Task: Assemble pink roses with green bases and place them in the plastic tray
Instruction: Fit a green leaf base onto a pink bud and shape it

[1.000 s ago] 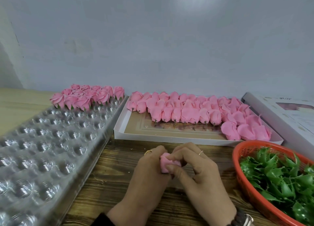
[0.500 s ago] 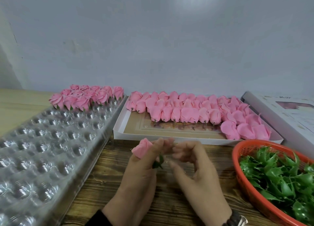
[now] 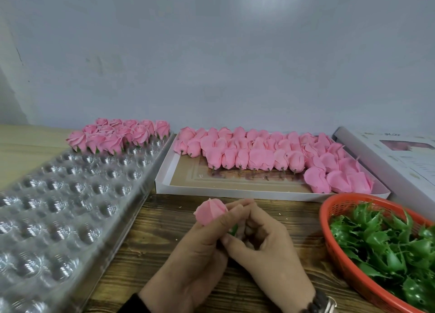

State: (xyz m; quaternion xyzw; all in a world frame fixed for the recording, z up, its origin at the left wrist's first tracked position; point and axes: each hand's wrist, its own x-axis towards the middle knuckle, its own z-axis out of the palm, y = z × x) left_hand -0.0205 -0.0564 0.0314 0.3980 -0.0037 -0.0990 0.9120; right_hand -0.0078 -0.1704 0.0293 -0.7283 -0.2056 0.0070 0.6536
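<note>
Two hands meet over the wooden table point(image 3: 164, 220): the left hand point(image 3: 200, 249) pinches a pink rose point(image 3: 210, 211), the right hand point(image 3: 266, 246) curls against its green base point(image 3: 233, 229), mostly hidden between fingers, so its grip is unclear. One clear plastic tray point(image 3: 70, 206), cut off at left, holds about a dozen finished roses point(image 3: 117, 136). One orange basket point(image 3: 339, 249) runs off frame. Half a second ago the hands were apart.
</note>
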